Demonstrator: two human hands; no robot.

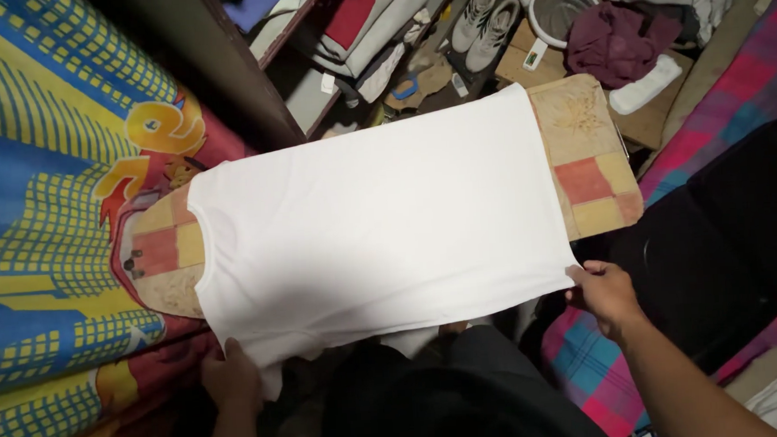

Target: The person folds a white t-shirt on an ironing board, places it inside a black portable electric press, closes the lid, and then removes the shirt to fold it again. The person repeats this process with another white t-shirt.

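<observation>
A white T-shirt (380,223) lies flat across an ironing board (585,159) with a patchwork cover of red, yellow and tan squares. My left hand (231,379) grips the shirt's near edge at the lower left, where the cloth bunches. My right hand (603,291) pinches the shirt's lower right corner at the hem. The board's ends stick out past the shirt on both sides.
A bright blue and yellow patterned cloth (43,219) fills the left. Pink and teal checked bedding (736,85) with a black garment (717,237) lies at right. Beyond the board are white sneakers (483,18), a round white basin (559,10), a maroon cloth (614,43) and folded clothes.
</observation>
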